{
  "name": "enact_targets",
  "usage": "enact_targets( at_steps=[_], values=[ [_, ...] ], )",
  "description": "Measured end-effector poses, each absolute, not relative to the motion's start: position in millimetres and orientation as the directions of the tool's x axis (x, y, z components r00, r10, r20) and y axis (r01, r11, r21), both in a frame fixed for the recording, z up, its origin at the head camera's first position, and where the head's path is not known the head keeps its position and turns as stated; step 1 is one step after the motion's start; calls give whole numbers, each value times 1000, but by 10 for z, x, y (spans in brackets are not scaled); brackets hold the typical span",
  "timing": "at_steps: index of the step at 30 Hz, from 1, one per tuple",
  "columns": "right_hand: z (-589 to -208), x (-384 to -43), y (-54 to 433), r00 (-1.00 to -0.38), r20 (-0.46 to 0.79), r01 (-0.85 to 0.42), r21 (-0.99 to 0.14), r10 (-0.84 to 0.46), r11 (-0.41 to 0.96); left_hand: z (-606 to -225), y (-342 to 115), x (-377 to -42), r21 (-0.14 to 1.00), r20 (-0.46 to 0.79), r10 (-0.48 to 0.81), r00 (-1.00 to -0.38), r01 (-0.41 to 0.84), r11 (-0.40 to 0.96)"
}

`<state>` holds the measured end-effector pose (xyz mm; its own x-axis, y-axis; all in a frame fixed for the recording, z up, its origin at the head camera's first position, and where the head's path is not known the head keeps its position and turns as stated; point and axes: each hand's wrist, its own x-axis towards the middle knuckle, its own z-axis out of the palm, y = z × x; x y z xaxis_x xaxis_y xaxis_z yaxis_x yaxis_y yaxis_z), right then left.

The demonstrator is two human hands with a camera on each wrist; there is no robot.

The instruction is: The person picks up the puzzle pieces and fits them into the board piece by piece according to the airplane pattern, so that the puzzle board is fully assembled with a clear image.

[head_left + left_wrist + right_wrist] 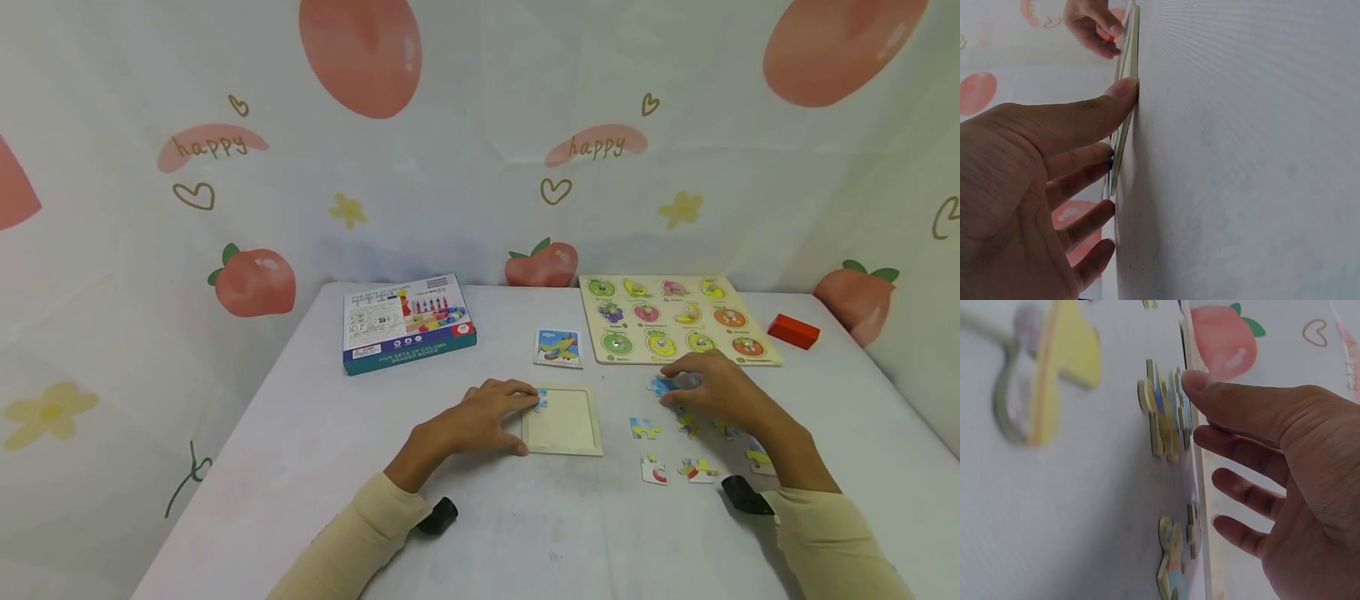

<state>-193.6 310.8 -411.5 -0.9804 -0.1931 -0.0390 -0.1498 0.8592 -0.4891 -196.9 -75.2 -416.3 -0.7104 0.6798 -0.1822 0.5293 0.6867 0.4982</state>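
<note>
Puzzle frame [598,423]: lies flat near the middle of the bench [480,542], short of its far edge; a shallow square with a raised rim.
Blue piece in the frame [541,405]: sits in the frame's far left corner, partly under a fingertip.
Left hand [487,417]: at the frame's left side, thumb on the rim by the near left corner, a fingertip at the blue piece; fingers spread, the outer two clear of the frame.
Right hand [708,387]: above the loose pieces to the frame's right, thumb and forefinger apart beside a blue loose piece [660,386]; fingers spread, and whether the thumb touches the piece I cannot tell.
Other loose pieces [697,471]: scattered between the frame and the bench's right edge, with yellow, red and blue printing; some partly hidden by the right hand and arm.
Picture card [558,347]: beyond the frame, toward the far edge, showing a yellow plane.
Fruit board [652,333]: along the far edge, right of the card.
Red block [793,331]: near the far right corner.
Cardboard box [408,323]: near the far left corner.
Cloth backdrop [465,167]: behind the bench, printed with peaches, hearts and "happy".
</note>
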Motion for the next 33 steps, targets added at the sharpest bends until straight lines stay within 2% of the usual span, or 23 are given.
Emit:
enact_targets(
  at_steps=[7, 33],
  values=[
    [-4120, -1948, 3192, -981, -72, -124, -480, -179, 869, -4161, -755, -1963, 512, -157, 687, -710, 536, 671],
    [-4176, -1958, 3186, -978, -62, -144, -486, -199, 862, -4177, -760, -1967, 505, -173, 685, -707, 534, 678]
  ],
)
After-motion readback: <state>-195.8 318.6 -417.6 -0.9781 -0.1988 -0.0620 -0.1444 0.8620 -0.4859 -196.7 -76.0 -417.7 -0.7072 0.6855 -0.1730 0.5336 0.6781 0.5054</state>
